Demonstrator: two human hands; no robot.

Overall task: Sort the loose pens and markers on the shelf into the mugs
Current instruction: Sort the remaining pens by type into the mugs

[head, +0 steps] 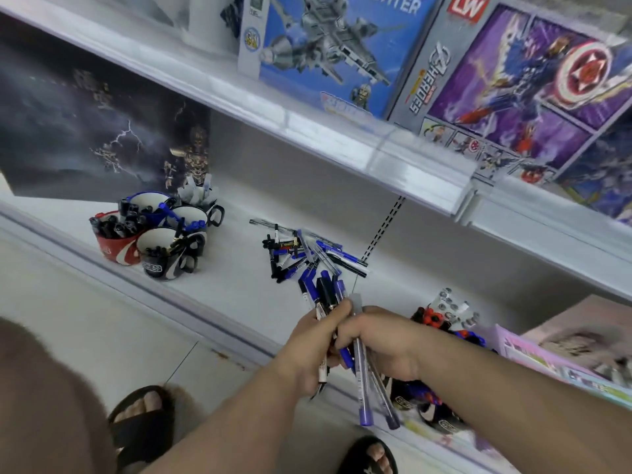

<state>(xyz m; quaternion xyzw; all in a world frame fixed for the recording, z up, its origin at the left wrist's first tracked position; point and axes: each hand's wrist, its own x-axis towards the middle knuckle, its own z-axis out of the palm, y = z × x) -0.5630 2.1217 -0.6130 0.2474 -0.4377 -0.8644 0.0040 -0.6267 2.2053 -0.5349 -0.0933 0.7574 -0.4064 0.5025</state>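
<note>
The white shelf [239,289] runs from 9 o'clock down toward 4 o'clock, its front lip slanting just beyond the hands, and the shelf above [342,131] overhangs it, leaving a low gap. At 9 o'clock a cluster of mugs [160,234] stands near the front edge, already stuffed with pens. A bare strip of shelf separates the mugs from the loose pile of pens and markers [307,254] near the picture's middle, lying crossed over each other in blue, black and clear. At 4 o'clock more mugs [441,316] with pens stand close to the right forearm, beside a pink box [547,357]. The left hand [314,350] has its fingers curled around a bundle of pens [328,295] whose blue and black caps fan out above it toward the pile. The right hand [379,343], touching the left, is also closed on the bundle, with long clear pens sticking down below it past the shelf's lip. Toy boxes [478,63] stand on the upper shelf at 1 o'clock. Sandalled feet [143,419] show on the floor at 7 o'clock.
</note>
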